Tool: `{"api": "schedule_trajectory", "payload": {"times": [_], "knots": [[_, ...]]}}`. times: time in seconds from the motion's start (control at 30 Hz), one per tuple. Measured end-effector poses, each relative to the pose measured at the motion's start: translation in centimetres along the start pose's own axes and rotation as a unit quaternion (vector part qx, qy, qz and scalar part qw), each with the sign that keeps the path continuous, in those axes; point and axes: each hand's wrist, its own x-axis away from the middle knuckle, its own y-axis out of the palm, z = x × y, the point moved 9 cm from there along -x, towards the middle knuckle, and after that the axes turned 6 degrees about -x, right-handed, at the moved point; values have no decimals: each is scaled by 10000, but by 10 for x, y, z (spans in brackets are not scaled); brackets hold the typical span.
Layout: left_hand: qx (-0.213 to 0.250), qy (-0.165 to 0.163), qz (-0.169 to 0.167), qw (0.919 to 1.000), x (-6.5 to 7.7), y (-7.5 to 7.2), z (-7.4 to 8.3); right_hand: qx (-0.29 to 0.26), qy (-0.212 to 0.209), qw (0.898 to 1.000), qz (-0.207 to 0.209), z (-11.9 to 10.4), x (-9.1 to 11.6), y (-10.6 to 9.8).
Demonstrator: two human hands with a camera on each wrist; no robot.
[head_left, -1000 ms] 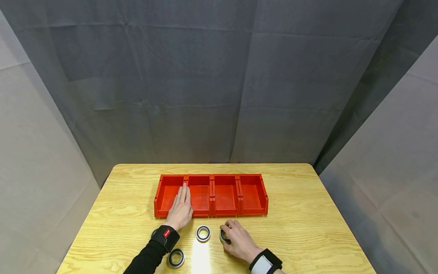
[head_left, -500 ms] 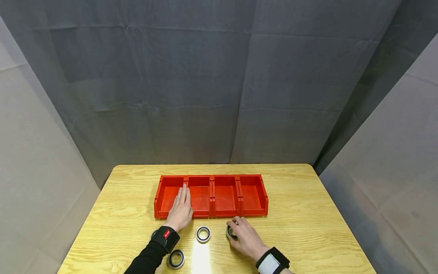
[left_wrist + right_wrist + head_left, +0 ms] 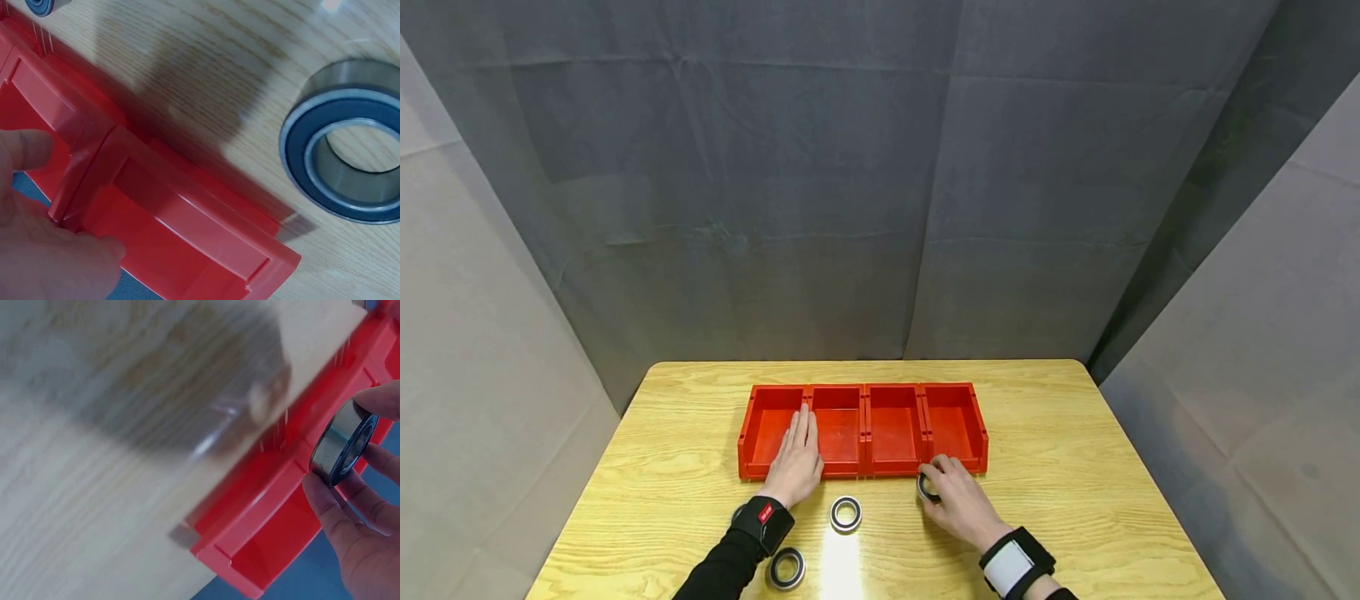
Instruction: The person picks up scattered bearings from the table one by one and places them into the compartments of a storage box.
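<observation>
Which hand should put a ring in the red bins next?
Probably the right hand: it grips a metal ring near the red bins. The left hand holds no ring and lies over the leftmost divider.

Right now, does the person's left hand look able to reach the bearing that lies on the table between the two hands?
Probably yes: the left hand rests at the red bins and holds no bearing, and nothing visible stands between it and that bearing on the table.
</observation>
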Motion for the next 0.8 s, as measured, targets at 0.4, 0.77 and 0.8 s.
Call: {"api": "schedule_trajectory", "payload": {"times": [0.4,0.77,0.8], "knots": [[66,-18,-117,9999,0,-1,1,-112,378,9992,88,22,-13,-20],[127,-75,-146,9998,-1,2,-2,14,609,9981,103,40,-26,-36],[117,-59,-127,9998,-1,1,-1,5,642,9979,82,42,-27,-36]]}}
